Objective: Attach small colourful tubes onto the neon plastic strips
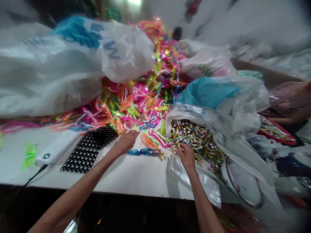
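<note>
My left hand [127,140] reaches over the white table with its fingers stretched out, at the near edge of a heap of brightly coloured plastic pieces [136,94] in pink, orange and yellow-green. My right hand [187,157] has its fingers pinched at the edge of a pile of small multicoloured patterned sticks [191,136]. Whatever is between those fingertips is too small to make out. Between the hands lie blue plastic glasses [142,151], with an orange piece [148,141] and pink-and-white strands just behind. A clear plastic bag [204,184] lies flat under my right wrist.
Left on the table [143,181] are a black dotted mat [80,160], a white power bank [57,147] with a cable, and yellow-green plastic glasses [29,155]. Large plastic sacks [48,77] flank the heap. A red-rimmed white basin [243,184] stands right, near another person's arm [279,121].
</note>
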Demonstrator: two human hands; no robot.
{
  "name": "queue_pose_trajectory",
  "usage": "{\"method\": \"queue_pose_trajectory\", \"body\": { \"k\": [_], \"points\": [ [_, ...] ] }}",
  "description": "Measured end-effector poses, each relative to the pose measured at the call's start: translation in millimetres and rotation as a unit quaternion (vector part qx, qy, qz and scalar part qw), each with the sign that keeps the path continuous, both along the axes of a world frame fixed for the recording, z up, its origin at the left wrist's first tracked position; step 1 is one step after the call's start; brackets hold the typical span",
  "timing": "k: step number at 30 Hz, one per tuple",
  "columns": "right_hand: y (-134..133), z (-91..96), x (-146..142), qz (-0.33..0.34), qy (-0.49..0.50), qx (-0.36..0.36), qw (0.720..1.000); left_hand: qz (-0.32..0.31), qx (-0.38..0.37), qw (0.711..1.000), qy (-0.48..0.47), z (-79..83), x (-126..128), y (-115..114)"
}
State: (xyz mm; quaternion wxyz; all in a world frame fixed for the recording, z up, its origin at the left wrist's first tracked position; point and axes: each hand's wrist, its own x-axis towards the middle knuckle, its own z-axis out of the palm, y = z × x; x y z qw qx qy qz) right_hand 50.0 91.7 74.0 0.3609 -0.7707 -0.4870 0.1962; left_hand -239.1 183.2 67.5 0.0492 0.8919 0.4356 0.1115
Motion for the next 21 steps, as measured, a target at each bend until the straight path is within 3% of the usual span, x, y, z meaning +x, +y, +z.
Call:
{"method": "queue_pose_trajectory", "body": {
  "k": [2, 5, 10, 12, 14, 17, 21],
  "points": [
    [3, -5.7, 16, -0.003, -0.060, -0.044, 0.997, -0.005, 0.037, 0.994, 0.098, -11.8, -22, 21],
    [4, -16.3, 21, 0.000, -0.123, -0.086, 0.989, -0.046, 0.082, 0.985, 0.145, -25.7, -38, 37],
    [6, -15.6, 15, 0.032, -0.147, -0.073, 0.986, -0.080, 0.081, 0.990, 0.088, -19.7, -15, 28],
    [4, -6.6, 5, 0.053, -0.045, -0.033, 0.997, -0.072, 0.057, 0.995, 0.035, -9.4, -1, 16],
    [-1, 5.9, -14, 0.078, 0.132, -0.010, 0.988, -0.062, 0.009, 0.998, -0.001, 3.5, 11, -2],
    [-11, 24.6, -52, 0.114, 0.330, -0.005, 0.937, -0.075, -0.058, 0.995, -0.041, 23.7, 22, -32],
    [-20, 37.2, -87, 0.136, 0.436, 0.002, 0.890, -0.097, -0.167, 0.975, -0.111, 36.9, 23, -61]
  ]
}}
